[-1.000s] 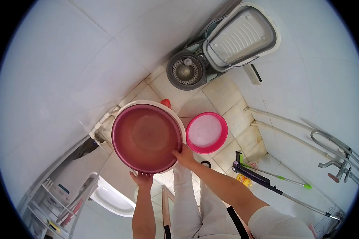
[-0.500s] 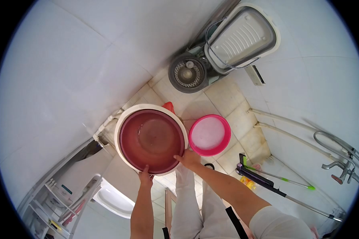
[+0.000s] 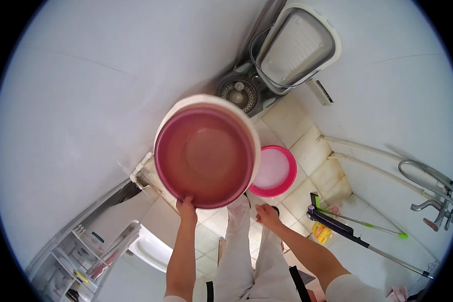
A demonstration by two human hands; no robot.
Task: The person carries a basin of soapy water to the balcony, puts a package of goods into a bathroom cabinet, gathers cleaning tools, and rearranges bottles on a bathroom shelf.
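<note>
Basin, maroon [image 3: 172, 151], is gripped at the near rim by the left hand [image 3: 187, 207]. The right hand [image 3: 268, 216] is held apart from it, fingers curled; whether anything is clasped cannot be told. Beyond the maroon rim, a cream basin [image 3: 201, 99] is partly exposed. A pink basin [image 3: 293, 173] is placed to the right on tiled floor [image 3: 283, 121].

Below the grip, most fingers of the left hand [image 3: 187, 208] are hidden under the dark red basin [image 3: 162, 162]. Beyond the grip, that basin covers most of the blurred pale basin [image 3: 206, 99]. Right of the grip, the pink basin [image 3: 291, 174] is partly concealed at its left edge.
</note>
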